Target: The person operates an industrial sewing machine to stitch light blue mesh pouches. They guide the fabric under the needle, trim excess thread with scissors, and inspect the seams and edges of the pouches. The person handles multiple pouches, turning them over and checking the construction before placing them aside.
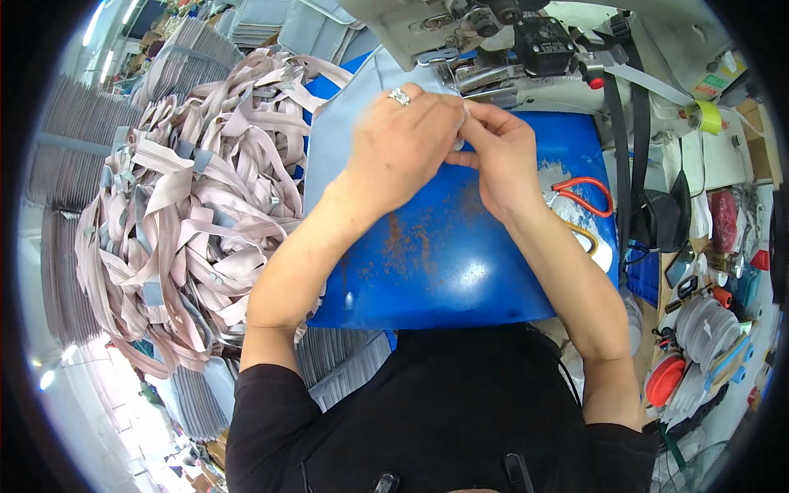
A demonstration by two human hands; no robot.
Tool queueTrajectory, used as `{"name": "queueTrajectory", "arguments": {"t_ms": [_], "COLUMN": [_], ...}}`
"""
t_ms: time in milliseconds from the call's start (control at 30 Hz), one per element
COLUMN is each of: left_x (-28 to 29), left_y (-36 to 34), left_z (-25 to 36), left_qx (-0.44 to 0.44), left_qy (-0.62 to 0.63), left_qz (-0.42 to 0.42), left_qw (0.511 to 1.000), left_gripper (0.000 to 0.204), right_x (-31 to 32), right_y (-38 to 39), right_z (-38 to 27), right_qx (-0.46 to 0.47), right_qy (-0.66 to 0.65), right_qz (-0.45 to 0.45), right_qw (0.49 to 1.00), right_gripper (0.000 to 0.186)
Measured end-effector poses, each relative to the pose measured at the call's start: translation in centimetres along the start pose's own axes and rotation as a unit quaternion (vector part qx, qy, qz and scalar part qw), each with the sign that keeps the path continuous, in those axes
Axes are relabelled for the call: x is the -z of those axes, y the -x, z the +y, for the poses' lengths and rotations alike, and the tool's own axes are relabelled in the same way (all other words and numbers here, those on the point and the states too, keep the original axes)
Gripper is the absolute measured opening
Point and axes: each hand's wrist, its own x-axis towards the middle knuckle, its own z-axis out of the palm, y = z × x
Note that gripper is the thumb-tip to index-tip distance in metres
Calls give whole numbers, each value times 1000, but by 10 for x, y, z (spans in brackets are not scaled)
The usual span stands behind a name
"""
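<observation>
My left hand (404, 146), with a ring on one finger, lies over a light grey-blue fabric panel (330, 140). Its fingers are bent toward my right hand, and their tips are mostly hidden. My right hand (505, 156) is closed in a pinch, its fingertips meeting those of the left at the panel's right edge. Something small and pale shows between the fingers, too small to name. Just beyond both hands is the metal presser and guide area of a sewing machine (485, 76). Beneath them lies a blue worktop (493, 279) with worn, rusty patches.
A large heap of pale pink zipper tape (197, 214) rises on the left, beside stacked grey panels (66, 271). Red-handled scissors (585, 195) and a yellow-handled tool (585, 234) lie near my right forearm. A yellow tape roll (705, 117) hangs at the right.
</observation>
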Motion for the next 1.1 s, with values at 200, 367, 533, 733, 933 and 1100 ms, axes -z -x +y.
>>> {"name": "queueTrajectory", "arguments": {"t_ms": [200,367,533,733,933,1100], "left_x": [9,38,51,65,9,-13], "left_y": [17,52,36,12,83,92], "left_z": [-8,-18,-11,16,60,47], "left_qx": [99,125,47,-12,57,197], "left_qy": [-22,-98,-71,-102,-26,-65], "left_qz": [-37,-111,-125,-92,1,-138], "left_qw": [994,981,988,990,998,968], "left_gripper": [42,59,55,51,71,83], "right_x": [-18,-20,-20,-38,-35,-29], "right_y": [-2,-6,-9,5,3,1], "right_z": [-5,-4,3,-4,-10,-9], "right_qx": [17,17,65,61,69,78], "right_qy": [78,102,262,376,353,342], "right_qz": [116,113,135,176,150,127], "right_qw": [990,988,953,908,921,928], "right_gripper": [23,29,32,33,42,39]}}
